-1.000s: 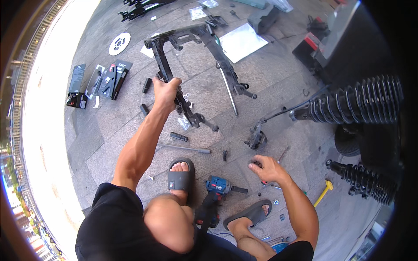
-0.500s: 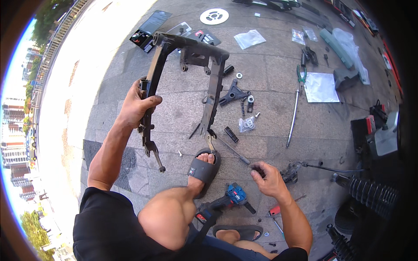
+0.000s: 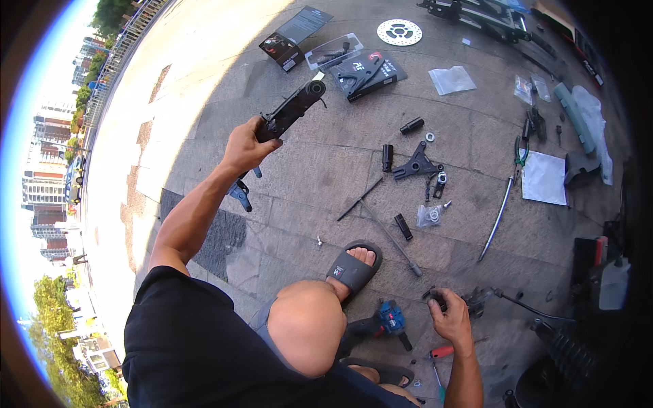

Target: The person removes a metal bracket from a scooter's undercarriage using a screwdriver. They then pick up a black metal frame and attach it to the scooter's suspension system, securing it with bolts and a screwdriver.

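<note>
My left hand (image 3: 245,145) grips a black metal swingarm (image 3: 297,107), raised at the left and seen nearly end-on. Its round pivot end points away from me, and a forked end (image 3: 239,196) shows below my wrist. My right hand (image 3: 450,319) is low at the right with fingers curled and thumb near the fingertips. Something small and dark shows at those fingertips, too unclear to name. Closest to it lie a blue cordless power tool (image 3: 392,317), a red-handled screwdriver (image 3: 442,351) and a long thin bar (image 3: 391,239).
On the paving lie a triangular bracket (image 3: 415,163), black sockets (image 3: 411,126), a small bag of rings (image 3: 430,215), pliers (image 3: 522,153) and a metal rod (image 3: 496,217). Farther off are a brake disc (image 3: 400,32) and boxes (image 3: 367,73). A coil-spring shock absorber (image 3: 575,353) stands at the right.
The swingarm has swung from a broad, open face-on view to a narrow end-on one, still in my left hand. My view has shifted left. My right hand stays low with curled fingers.
</note>
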The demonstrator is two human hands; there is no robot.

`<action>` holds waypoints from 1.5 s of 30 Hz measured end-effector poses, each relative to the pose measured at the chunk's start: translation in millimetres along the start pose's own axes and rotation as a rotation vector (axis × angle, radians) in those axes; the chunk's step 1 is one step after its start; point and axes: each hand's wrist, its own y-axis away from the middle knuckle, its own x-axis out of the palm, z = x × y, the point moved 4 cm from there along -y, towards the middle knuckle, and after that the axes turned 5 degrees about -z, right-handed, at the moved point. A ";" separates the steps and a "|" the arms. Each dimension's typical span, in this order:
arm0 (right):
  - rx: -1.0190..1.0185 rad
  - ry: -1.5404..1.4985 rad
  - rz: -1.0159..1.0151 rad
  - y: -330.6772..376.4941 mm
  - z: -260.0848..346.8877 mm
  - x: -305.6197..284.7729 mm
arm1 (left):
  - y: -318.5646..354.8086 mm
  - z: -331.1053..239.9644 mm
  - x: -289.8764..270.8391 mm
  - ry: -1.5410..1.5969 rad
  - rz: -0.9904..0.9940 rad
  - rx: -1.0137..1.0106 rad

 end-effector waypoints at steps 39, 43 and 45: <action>-1.084 0.337 -0.441 -122.2 267.4 -146.6 | -102.5 -123.4 197.8 -0.015 0.288 0.427; -0.924 0.275 -0.387 -121.6 236.5 -162.4 | -104.5 -191.1 244.4 0.099 0.420 0.566; -0.730 0.154 -0.408 -129.5 204.7 -166.0 | -104.4 -221.7 263.5 0.177 0.429 0.684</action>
